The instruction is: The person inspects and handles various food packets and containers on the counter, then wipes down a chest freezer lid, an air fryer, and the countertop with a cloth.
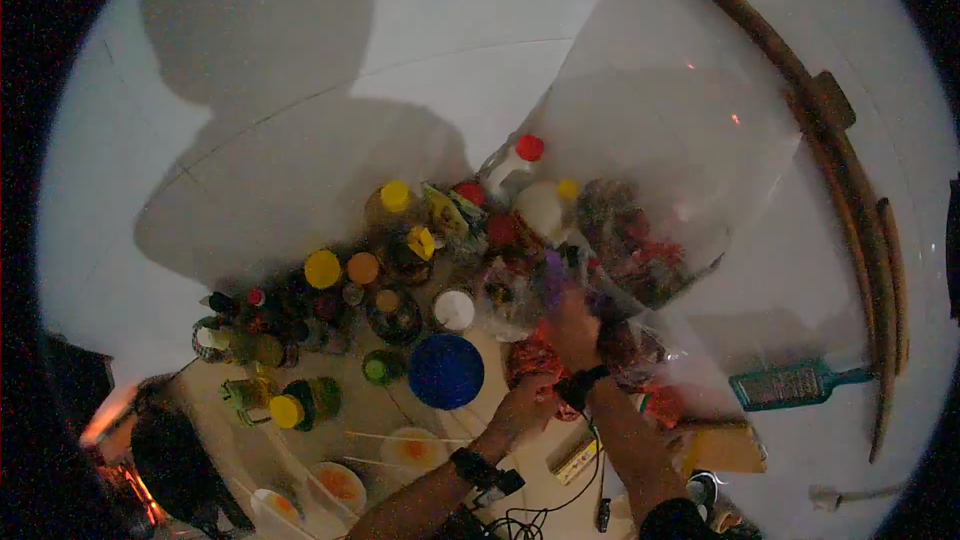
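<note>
My left hand [522, 408] is at a red plastic bag [533, 358], its fingers bent against the lower edge and seemingly gripping it. Farther forward, my right hand [574, 328] reaches over the same bag among clear plastic bags [510, 298]. Its fingers are blurred and partly hidden beside a purple item [555, 275] whose kind I cannot make out. Both wrists wear dark bands, and a thin black cable [598, 460] hangs from the right one. Just left of the hands stands a container with a blue lid [446, 371].
Several jars and bottles with yellow lids [322, 268] crowd the left and back. A white bottle with a red cap [530, 148] stands behind. Small plates [338, 485] with orange contents and chopsticks lie in front. A teal grater [785, 386] hangs right; a dark pan [175, 450] is far left near flames.
</note>
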